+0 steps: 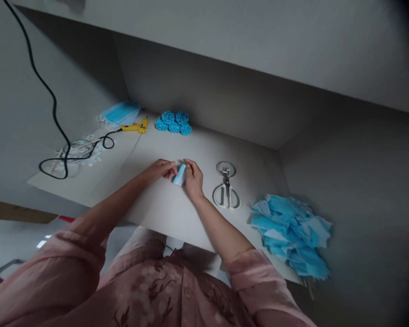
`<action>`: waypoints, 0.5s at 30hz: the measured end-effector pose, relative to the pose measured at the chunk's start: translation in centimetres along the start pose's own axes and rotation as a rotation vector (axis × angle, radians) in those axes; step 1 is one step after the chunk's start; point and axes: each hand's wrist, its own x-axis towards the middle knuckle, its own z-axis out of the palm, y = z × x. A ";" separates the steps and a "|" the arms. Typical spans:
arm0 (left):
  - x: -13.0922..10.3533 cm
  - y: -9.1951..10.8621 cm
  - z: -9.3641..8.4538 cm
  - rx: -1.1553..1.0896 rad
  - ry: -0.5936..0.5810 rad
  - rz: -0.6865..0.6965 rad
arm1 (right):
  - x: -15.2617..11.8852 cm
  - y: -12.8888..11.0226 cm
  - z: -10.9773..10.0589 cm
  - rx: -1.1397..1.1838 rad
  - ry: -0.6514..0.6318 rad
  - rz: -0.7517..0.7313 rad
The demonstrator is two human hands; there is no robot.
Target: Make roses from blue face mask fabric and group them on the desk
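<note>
A small folded strip of blue and white mask fabric (pixel 180 175) is between my two hands, just above the table. My right hand (pixel 193 179) is closed on its right side, fingers curled round the upper edge. From the left, my left hand (pixel 165 168) pinches at the strip's near edge with bent fingers. A pair of scissors with white handles (pixel 226 193) lies to the right of my hands, its blades over a round ring-like object (pixel 226 168). Beyond my hands, several blue rolled fabric roses (pixel 173 122) sit grouped together against the back wall.
A yellow glue gun (pixel 135 126) lies at the back left, its black cord (pixel 54 104) looping across the table. Behind it are stacked blue face masks (pixel 121 113). White scraps and sticks (pixel 77 150) lie at left; loose blue fabric pieces (pixel 293 231) overhang the right edge.
</note>
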 end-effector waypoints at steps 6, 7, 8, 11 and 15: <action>0.6 -0.2 0.7 -0.075 0.069 0.023 | 0.6 0.8 -0.2 -0.012 0.000 -0.125; 0.6 -0.2 0.8 -0.088 0.090 0.030 | 0.7 0.9 -0.2 -0.023 -0.014 -0.153; 0.6 -0.2 0.9 -0.097 0.114 0.040 | 0.8 1.0 -0.2 -0.035 -0.026 -0.173; 0.4 -0.2 1.0 -0.097 0.212 0.090 | 0.9 1.3 -0.2 -0.076 -0.014 -0.191; 0.3 -0.2 0.8 -0.074 0.375 0.145 | 0.9 1.5 -0.5 -0.160 0.052 -0.205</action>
